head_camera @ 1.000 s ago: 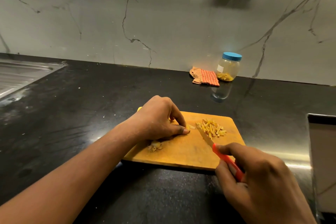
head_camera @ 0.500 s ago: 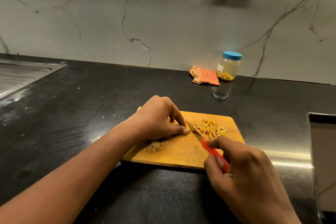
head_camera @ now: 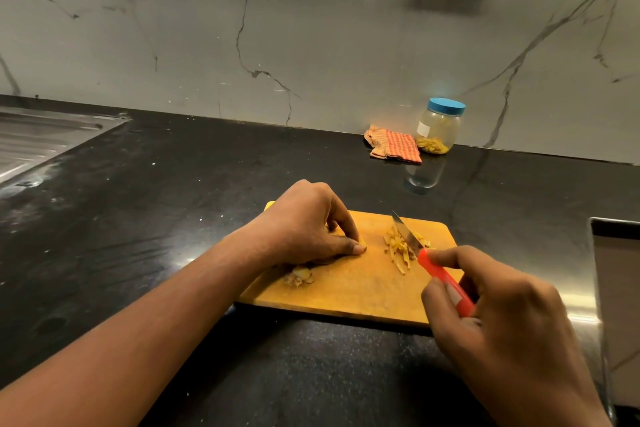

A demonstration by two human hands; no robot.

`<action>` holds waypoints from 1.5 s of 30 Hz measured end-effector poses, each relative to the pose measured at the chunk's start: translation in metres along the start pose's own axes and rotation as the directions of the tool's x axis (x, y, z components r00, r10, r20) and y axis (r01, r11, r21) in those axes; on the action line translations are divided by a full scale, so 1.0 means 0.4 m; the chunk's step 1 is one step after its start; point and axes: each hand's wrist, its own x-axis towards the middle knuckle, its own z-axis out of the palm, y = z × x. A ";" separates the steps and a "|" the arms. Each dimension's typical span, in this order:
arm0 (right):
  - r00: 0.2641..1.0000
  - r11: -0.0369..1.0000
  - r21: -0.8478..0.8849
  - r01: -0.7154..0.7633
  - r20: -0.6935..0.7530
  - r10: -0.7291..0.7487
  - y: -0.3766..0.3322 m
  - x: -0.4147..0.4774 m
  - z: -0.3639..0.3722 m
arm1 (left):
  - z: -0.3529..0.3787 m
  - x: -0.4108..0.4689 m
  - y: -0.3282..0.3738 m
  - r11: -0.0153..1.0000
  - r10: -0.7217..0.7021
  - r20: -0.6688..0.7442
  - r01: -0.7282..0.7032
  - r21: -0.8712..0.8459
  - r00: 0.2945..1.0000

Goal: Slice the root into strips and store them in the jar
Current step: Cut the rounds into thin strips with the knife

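Left hand (head_camera: pixel 304 229) is curled on the wooden cutting board (head_camera: pixel 346 291), thumb and fingertips pinching a small pale-yellow root piece (head_camera: pixel 362 247) that is mostly hidden under the fingers; peel scraps (head_camera: pixel 298 278) lie just beside the wrist. Right hand (head_camera: pixel 502 333) grips the red-handled knife (head_camera: pixel 445 281), blade tilted across the strips (head_camera: pixel 398 248): thin, yellow, uneven lengths, piled on the board's right half. Jar (head_camera: pixel 439 126) stands upright by the back wall, clear, blue lid on, a low layer of yellow strips inside, just beside an orange checked cloth (head_camera: pixel 394 147), well apart from the board.
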 end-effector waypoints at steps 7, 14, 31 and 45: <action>0.998 0.997 0.079 0.013 0.055 -0.017 -0.002 -0.007 0.020 | 0.002 0.002 -0.005 1.000 0.020 0.009 -0.020 -0.009 1.000; 0.996 0.995 0.091 0.025 0.089 -0.033 -0.026 -0.019 0.028 | 0.004 0.008 -0.010 0.999 0.017 0.014 -0.016 -0.034 1.000; 0.994 0.998 0.028 0.056 0.090 -0.058 -0.031 -0.019 0.048 | 0.005 0.010 -0.009 1.000 0.000 0.015 0.001 -0.029 1.000; 0.990 0.981 -0.170 0.092 0.119 -0.073 -0.066 0.001 0.082 | 0.005 -0.001 0.013 0.999 -0.022 0.003 0.021 0.047 1.000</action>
